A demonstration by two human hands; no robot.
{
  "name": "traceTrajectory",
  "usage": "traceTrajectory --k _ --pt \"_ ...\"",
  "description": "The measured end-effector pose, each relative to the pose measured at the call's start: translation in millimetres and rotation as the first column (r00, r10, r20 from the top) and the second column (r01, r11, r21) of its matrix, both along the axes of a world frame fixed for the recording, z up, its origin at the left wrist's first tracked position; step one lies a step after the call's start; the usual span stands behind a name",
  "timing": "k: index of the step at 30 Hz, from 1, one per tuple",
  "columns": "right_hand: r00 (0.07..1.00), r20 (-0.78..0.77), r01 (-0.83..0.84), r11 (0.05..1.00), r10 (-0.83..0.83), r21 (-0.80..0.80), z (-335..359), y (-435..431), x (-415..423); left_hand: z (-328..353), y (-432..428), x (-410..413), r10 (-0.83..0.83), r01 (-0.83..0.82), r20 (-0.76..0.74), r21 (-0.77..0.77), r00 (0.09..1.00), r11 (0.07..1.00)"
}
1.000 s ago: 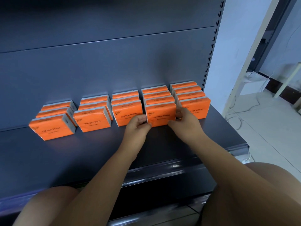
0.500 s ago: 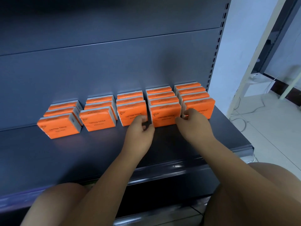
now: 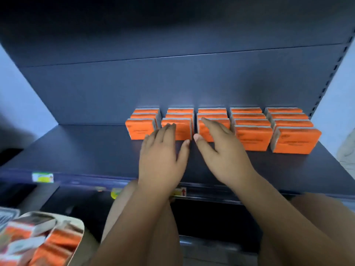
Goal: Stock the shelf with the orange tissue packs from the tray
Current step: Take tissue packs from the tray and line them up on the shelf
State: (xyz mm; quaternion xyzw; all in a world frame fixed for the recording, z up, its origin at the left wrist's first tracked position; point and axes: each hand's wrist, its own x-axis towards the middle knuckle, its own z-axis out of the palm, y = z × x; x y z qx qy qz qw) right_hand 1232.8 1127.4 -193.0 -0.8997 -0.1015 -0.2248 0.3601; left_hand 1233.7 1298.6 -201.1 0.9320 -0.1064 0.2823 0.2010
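Observation:
Several rows of orange tissue packs [image 3: 253, 138] stand upright on the dark shelf [image 3: 86, 150], against its back panel. My left hand [image 3: 161, 150] hovers with spread fingers in front of the second row from the left, fingertips at its front pack [image 3: 182, 129]. My right hand [image 3: 219, 148] is open too, its fingers lying over the front pack of the middle row [image 3: 203, 131]. Neither hand holds anything. At the bottom left a tray [image 3: 76, 223] holds more orange packs [image 3: 57, 244], blurred.
The left half of the shelf in front of the back panel [image 3: 134, 83] is bare. Price labels [image 3: 42, 177] sit on the shelf's front rail. My knees fill the bottom of the view. A white wall [image 3: 334, 104] flanks the shelf on the right.
The view has swung left and down, bringing the tray into sight. Both hands have let go of the fourth row's front pack and moved left, now open over the second and third rows.

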Motion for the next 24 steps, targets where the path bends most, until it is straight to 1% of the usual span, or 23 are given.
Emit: traceTrajectory --k 2,5,8,11,13,17,20,22,24 --pt "0.997 0.033 -0.075 0.997 0.076 -0.023 6 38 -5 -4 43 -22 0.136 -0.136 -0.001 0.024 0.991 0.990" --pt "0.976 0.035 -0.210 0.971 0.215 -0.115 8 105 -20 -14 114 -64 0.353 -0.353 0.006 0.069 0.936 0.933" --pt "0.924 0.038 -0.364 0.908 0.380 -0.208 2 179 -43 -25 177 -117 0.523 -0.520 0.000 0.106 0.852 0.847" --pt "0.860 0.037 -0.491 0.845 0.509 -0.213 -13 251 -70 -40 230 -170 0.664 -0.655 -0.050 0.126 0.746 0.745" --pt "0.820 -0.013 -0.560 0.798 0.572 -0.222 -26 293 -91 -54 261 -205 0.743 -0.733 -0.097 0.126 0.662 0.669" --pt "0.713 -0.200 -0.698 0.657 0.672 -0.285 -58 357 -121 -90 308 -263 0.847 -0.851 -0.204 0.100 0.490 0.516" --pt "0.647 -0.349 -0.762 0.582 0.678 -0.284 -77 389 -124 -115 326 -286 0.868 -0.909 -0.319 0.040 0.381 0.414" --pt "0.631 -0.437 -0.774 0.560 0.641 -0.297 -88 405 -118 -130 334 -292 0.857 -0.922 -0.386 0.041 0.341 0.385" --pt "0.633 -0.493 -0.771 0.546 0.598 -0.327 -100 418 -110 -144 343 -294 0.838 -0.919 -0.434 0.056 0.330 0.391"
